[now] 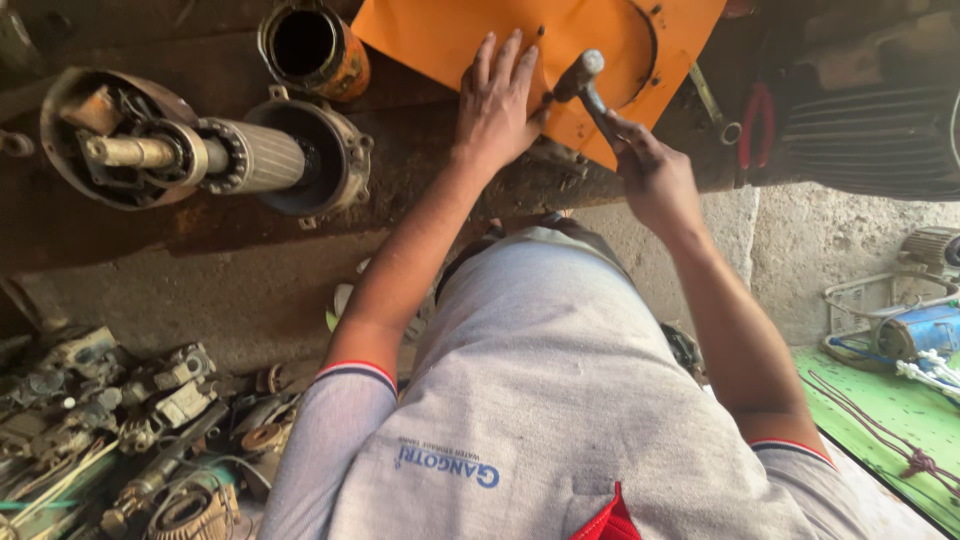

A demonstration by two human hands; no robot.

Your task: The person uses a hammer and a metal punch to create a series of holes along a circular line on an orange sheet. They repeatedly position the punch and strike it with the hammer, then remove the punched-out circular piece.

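Head view, looking down over a grey shirt [560, 400] to a grimy bench [200, 230]. Left hand [497, 105] pressed flat on an orange sheet [450, 35], fingers spread and pointing away, palm down near the sheet's lower edge — open, gripping nothing. Right hand [655, 175] wrapped tight round the handle of a hammer [583, 80], metal head raised just above the sheet, right beside the left fingertips. Sheet lying at the bench's far side, with a large round cutout to the right; top and right edge cut off by the frame. Whatever sits under the left thumb, between it and the hammer head — too small to make out.

Left on the bench: a motor rotor [200, 150] with shaft and end housing, and a rusty cylinder [312, 45] standing open-mouthed behind it. Red-handled pliers [755, 125] near a ribbed motor body [880, 130] at far right, partly out of view. Heap of dusty parts [110, 430] on the floor, lower left, hard to tell apart.
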